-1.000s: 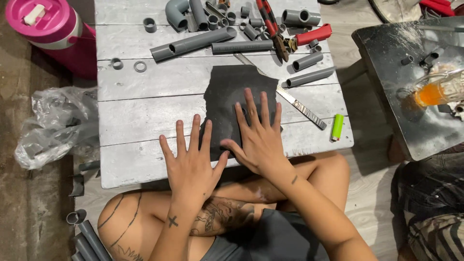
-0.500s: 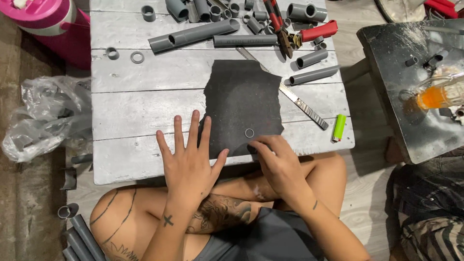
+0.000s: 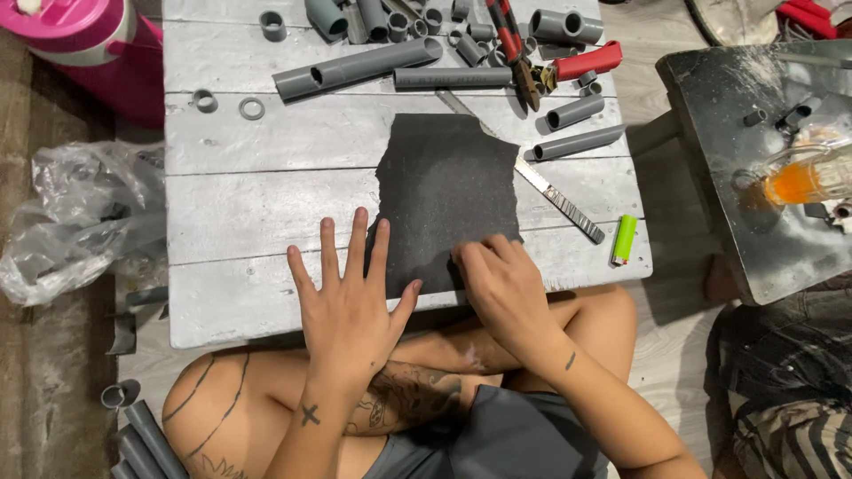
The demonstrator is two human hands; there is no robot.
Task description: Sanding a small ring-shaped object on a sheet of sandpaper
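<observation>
A torn sheet of black sandpaper point(image 3: 448, 186) lies on the grey plank table point(image 3: 266, 204). My left hand point(image 3: 351, 306) rests flat with its fingers spread. Its fingertips press on the sheet's near left edge. My right hand point(image 3: 501, 288) sits on the sheet's near right corner with its fingers curled down onto the paper. A small grey pipe ring seen by those fingertips a moment ago is now hidden under them.
Grey pipe pieces point(image 3: 364, 66), loose rings point(image 3: 252, 108) and a red-handled cutter point(image 3: 568, 66) lie at the table's far side. A metal file point(image 3: 559, 200) and a green lighter point(image 3: 625, 239) lie to the right. A pink jug point(image 3: 71, 35), a plastic bag point(image 3: 71, 222) and a dark side table point(image 3: 754, 177) flank it.
My right hand has pulled back from lying flat on the sheet to its near edge and curled up. It now covers the small ring. My left hand has barely moved.
</observation>
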